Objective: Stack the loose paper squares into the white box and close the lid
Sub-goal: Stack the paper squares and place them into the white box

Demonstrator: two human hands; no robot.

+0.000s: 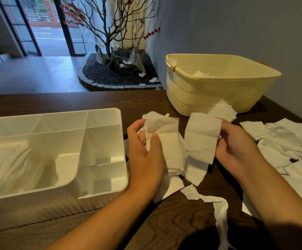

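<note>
The white box (pixel 103 112) stands open on the left of the dark wooden table, divided into compartments; crumpled white paper lies in its large left compartment. My left hand (pixel 144 157) grips a stack of white paper squares (pixel 166 139) just right of the box. Beside it, my right hand (pixel 237 147) holds another strip of paper squares (pixel 200 139) by its right edge. Several loose paper squares (pixel 280 136) lie in a heap at the right. No lid is in view.
A pale yellow plastic tub (pixel 200 98) with some paper inside stands at the back right. A torn twisted paper strip (pixel 218 210) lies near the table's front. Beyond the table's far edge is an indoor rock garden with a bare tree (pixel 110 38).
</note>
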